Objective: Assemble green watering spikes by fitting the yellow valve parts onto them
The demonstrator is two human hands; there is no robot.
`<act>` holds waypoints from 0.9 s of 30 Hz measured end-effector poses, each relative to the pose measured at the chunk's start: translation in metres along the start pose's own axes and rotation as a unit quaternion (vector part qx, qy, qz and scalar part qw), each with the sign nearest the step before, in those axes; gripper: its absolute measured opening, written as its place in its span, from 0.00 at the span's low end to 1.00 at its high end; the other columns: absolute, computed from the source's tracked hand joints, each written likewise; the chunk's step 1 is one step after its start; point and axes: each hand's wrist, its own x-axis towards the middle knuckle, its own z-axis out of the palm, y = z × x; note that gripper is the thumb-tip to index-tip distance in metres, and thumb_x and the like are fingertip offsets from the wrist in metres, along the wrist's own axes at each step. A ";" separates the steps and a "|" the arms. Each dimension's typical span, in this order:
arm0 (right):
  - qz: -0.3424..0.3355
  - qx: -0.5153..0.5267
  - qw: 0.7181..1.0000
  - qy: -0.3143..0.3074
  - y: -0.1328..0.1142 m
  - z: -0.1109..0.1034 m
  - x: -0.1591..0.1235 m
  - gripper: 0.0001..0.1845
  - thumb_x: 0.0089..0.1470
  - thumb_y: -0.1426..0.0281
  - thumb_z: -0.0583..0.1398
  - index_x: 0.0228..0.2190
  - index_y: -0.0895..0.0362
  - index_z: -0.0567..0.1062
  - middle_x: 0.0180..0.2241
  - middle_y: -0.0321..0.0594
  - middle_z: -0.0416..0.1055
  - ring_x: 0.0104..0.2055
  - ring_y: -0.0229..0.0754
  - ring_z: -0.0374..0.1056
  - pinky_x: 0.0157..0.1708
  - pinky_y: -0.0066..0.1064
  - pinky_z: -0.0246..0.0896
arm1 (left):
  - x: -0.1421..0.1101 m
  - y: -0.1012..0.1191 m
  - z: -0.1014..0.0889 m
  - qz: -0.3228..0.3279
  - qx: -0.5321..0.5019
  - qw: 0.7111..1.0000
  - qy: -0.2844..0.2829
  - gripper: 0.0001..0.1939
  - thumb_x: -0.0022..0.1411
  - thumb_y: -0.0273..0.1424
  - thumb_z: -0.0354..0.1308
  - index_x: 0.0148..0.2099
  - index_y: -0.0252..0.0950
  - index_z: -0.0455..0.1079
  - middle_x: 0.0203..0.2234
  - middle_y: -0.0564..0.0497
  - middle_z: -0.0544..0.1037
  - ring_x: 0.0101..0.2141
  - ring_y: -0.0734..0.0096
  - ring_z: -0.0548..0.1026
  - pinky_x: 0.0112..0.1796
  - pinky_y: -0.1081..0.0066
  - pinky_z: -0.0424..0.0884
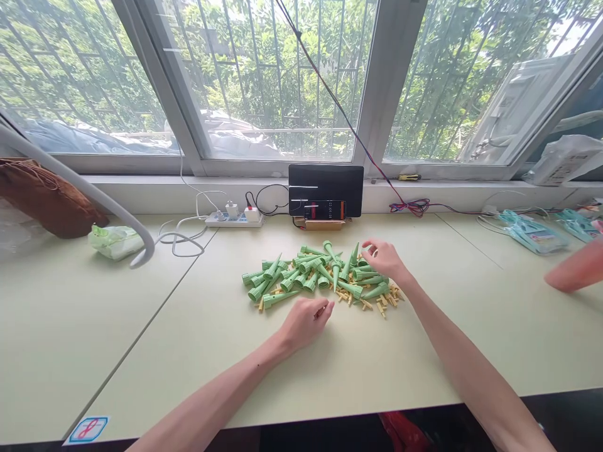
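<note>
A pile of green plastic plant-watering spikes point(308, 267), hollow cones with ribbed caps, lies in the middle of the table. Small yellow T-shaped plastic pieces point(381, 304) are scattered among and in front of the spikes, mostly on the right. My left hand point(306, 320) rests at the front edge of the pile, its fingers curled closed; whatever they might hold is hidden. At the pile's right rear, my right hand point(384, 258) hovers with bent fingers slightly apart, close beside an upright-leaning green spike point(349, 263). Nothing shows in this hand.
Behind the pile, a phone point(325, 210) with a timer leans against a dark tablet point(326, 179). A power strip point(235, 218) with cables stands left of them. A white curved tube point(136, 232) juts in. Another person's blurred arm point(575, 267) enters at right, near teal packages point(534, 232).
</note>
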 end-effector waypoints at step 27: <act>0.087 -0.044 0.991 -0.095 0.008 0.008 -0.003 0.23 0.61 0.64 0.56 0.54 0.61 0.68 0.32 0.44 0.77 0.41 0.46 0.72 0.35 0.29 0.59 | 0.000 -0.001 0.001 -0.003 0.003 1.000 -0.010 0.22 0.69 0.33 0.45 0.22 0.36 0.47 0.16 0.59 0.45 0.19 0.78 0.45 0.24 0.71 0.46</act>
